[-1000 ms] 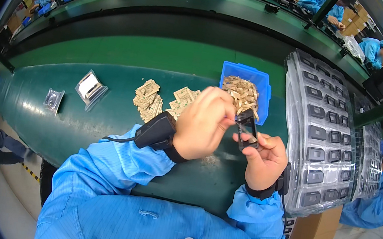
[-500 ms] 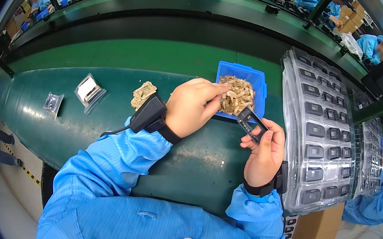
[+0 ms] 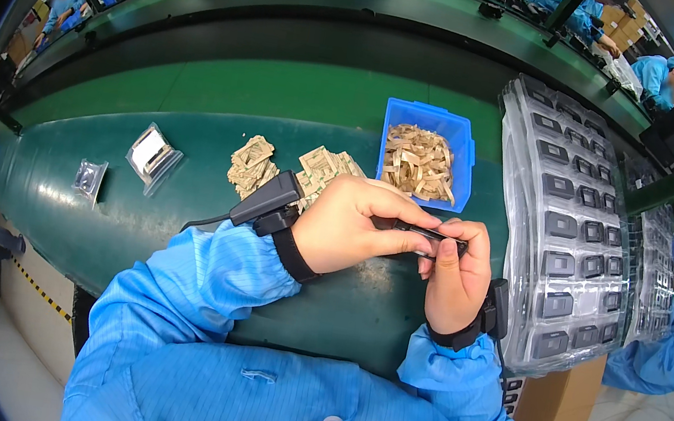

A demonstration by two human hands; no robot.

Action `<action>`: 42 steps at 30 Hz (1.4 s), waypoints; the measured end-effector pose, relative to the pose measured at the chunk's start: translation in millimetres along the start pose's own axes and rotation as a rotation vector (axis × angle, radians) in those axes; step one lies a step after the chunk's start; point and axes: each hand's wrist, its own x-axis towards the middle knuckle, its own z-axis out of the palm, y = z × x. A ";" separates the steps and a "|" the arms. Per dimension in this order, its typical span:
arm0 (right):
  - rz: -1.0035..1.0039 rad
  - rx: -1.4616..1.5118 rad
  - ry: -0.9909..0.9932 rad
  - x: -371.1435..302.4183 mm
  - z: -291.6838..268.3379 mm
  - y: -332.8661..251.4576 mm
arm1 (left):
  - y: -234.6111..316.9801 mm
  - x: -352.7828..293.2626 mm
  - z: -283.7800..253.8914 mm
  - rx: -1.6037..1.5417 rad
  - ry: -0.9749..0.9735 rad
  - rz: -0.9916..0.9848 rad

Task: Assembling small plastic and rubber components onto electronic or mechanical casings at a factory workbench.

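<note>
A small black plastic frame [image 3: 431, 235] is held edge-on between my two hands, in front of a blue bin. My left hand [image 3: 357, 224] comes in from the left, its thumb and forefinger closed over the frame's left part. Whether a small strip is also under those fingertips is hidden. My right hand [image 3: 459, 279] grips the frame's right end between thumb and fingers. Just beyond, the blue bin [image 3: 470, 156] holds many small tan strips [image 3: 418, 163]. Beside my left hand lie two piles of beige paper-like pieces, one flat pile [image 3: 253, 165] and one printed pile [image 3: 326, 165].
Clear plastic trays [image 3: 516, 237] of black housings are stacked at the right. Two clear bags, one larger [image 3: 155, 157] and one smaller [image 3: 89, 178], lie on the green table [image 3: 134, 224] at the left. Several people in blue work across the line.
My left hand has moved from the bin of strips to the frame and closed on it. The frame has turned from showing its face to edge-on. The printed pile has come into view.
</note>
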 end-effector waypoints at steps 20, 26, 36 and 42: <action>0.157 0.071 0.082 0.7 -4.5 -7.0 | 0.3 -0.9 2.5 0.161 0.073 -0.048; 0.234 0.093 -0.048 -0.5 -0.1 -4.9 | -14.4 3.3 -4.1 0.629 0.146 0.418; 0.224 0.157 0.069 7.5 0.1 5.7 | -4.2 -2.5 15.9 0.419 0.250 0.268; 0.190 -0.071 0.064 4.1 1.4 -3.6 | -17.4 2.5 -0.4 0.205 0.094 0.130</action>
